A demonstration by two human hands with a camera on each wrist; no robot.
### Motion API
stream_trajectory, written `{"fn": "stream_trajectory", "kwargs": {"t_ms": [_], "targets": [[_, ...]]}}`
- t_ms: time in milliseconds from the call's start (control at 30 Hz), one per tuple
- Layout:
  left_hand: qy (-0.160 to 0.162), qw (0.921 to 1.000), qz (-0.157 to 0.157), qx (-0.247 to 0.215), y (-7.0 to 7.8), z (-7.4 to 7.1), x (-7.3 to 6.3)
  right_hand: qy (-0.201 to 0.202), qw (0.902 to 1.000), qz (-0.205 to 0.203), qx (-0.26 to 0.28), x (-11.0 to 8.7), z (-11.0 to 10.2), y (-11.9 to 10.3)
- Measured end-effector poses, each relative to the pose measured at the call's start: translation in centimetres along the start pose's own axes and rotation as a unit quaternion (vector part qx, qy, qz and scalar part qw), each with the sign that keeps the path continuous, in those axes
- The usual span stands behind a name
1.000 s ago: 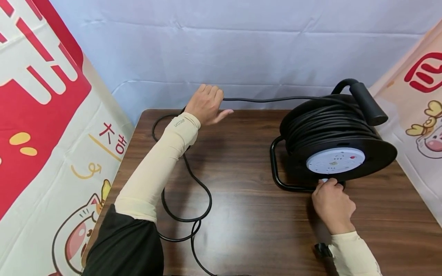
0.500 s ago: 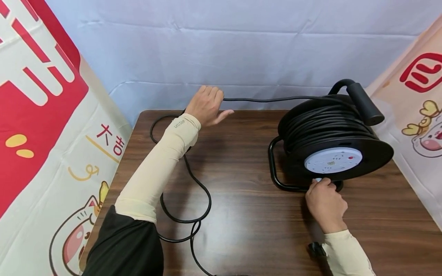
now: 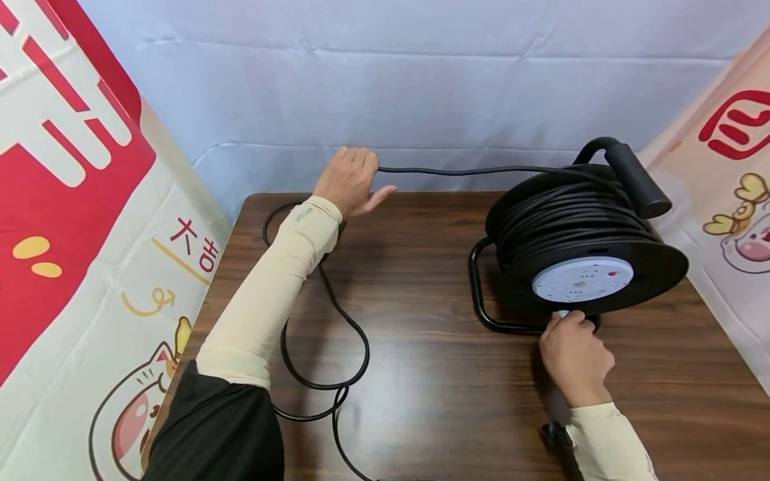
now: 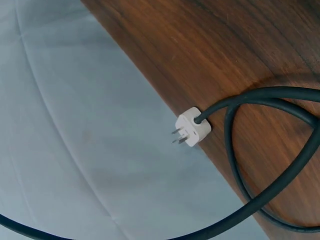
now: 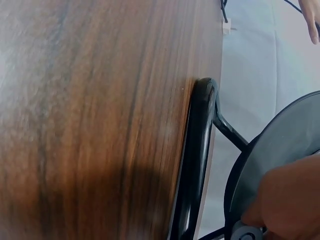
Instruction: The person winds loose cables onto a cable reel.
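A black cable reel (image 3: 656, 257) wound with black cable (image 3: 565, 224) stands at the right of the table in the head view. White socket panel (image 3: 583, 279) faces the front. My left hand (image 3: 349, 179) grips the cable above the table's back edge, thumb sticking out, and the stretch to the reel runs almost straight. At the reel's lower front rim, my right hand (image 3: 577, 357) holds a small knob, its whitish end (image 3: 562, 313) showing; the knob (image 5: 246, 233) looks grey in the right wrist view, fingers partly hidden. The left wrist view shows a white two-pin plug (image 4: 194, 126) at the table edge.
Loose cable loops (image 3: 367, 354) lie on the left half of the wooden table (image 3: 433, 387). The reel's black tube stand (image 3: 475, 287) rests on the tabletop, and its carrying handle (image 3: 637, 180) juts up at the back. A pale cloth (image 3: 421, 87) hangs behind.
My left hand has shifted slightly left, still gripping the cable. The right hand stays at the knob, with only a small sideways shift. The reel stands in the same place.
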State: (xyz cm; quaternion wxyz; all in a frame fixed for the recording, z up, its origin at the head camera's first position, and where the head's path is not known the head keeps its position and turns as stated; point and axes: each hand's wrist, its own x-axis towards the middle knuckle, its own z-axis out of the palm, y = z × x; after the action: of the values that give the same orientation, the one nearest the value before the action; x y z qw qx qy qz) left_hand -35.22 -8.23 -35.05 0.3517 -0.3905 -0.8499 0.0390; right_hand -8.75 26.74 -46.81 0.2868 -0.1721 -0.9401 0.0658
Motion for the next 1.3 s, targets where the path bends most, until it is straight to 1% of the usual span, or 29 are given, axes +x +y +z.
{"fn": "stream_trajectory", "kwargs": {"t_ms": [67, 133, 267, 400, 500, 600, 800, 867, 933, 1067, 1167, 1233, 1300], "targets": [[0.002, 1.0000, -0.002, 0.000, 0.1, -0.1, 0.0, -0.002, 1.0000, 0.003, -0.001, 0.0, 0.0, 0.0], [0.011, 0.9999, 0.000, -0.002, 0.2, -0.1, 0.1, -0.003, 1.0000, 0.003, 0.000, 0.0, 0.0, 0.0], [0.044, 0.9990, 0.010, 0.006, 0.3, 0.0, 0.4, -0.012, 0.9999, 0.007, 0.004, -0.2, 0.1, -0.3], [0.078, 0.9961, 0.031, 0.025, 0.5, 0.4, 0.8, -0.015, 0.9999, 0.001, 0.005, -0.3, 0.2, -0.6], [0.090, 0.9944, 0.044, 0.032, 0.7, 0.6, 1.0, -0.018, 0.9998, 0.001, 0.006, -0.4, 0.2, -0.9], [0.089, 0.9943, 0.046, 0.034, 0.9, 0.5, 1.2, -0.029, 0.9995, 0.007, 0.007, -0.4, 0.2, -1.1], [0.069, 0.9967, 0.027, 0.032, 0.9, 0.3, 1.4, -0.068, 0.9972, 0.029, 0.011, -0.2, -0.2, -1.2], [0.064, 0.9973, 0.021, 0.028, 0.8, 0.2, 1.4, -0.068, 0.9973, 0.027, 0.010, -0.2, -0.3, -1.0], [0.065, 0.9974, 0.018, 0.025, 0.8, 0.2, 1.4, -0.064, 0.9976, 0.025, 0.011, -0.1, -0.5, -0.9], [0.079, 0.9962, 0.025, 0.029, 0.8, 0.2, 1.7, -0.052, 0.9984, 0.022, 0.011, -0.1, -0.6, -0.6], [0.085, 0.9952, 0.032, 0.036, 1.0, 0.4, 1.9, -0.059, 0.9979, 0.022, 0.014, -0.1, -0.5, -0.8], [0.089, 0.9946, 0.035, 0.041, 1.2, 0.5, 2.0, -0.082, 0.9960, 0.029, 0.019, -0.1, -0.4, -1.1], [0.094, 0.9939, 0.040, 0.043, 1.4, 0.7, 2.0, -0.121, 0.9917, 0.038, 0.025, 0.0, -0.5, -1.3]]}}
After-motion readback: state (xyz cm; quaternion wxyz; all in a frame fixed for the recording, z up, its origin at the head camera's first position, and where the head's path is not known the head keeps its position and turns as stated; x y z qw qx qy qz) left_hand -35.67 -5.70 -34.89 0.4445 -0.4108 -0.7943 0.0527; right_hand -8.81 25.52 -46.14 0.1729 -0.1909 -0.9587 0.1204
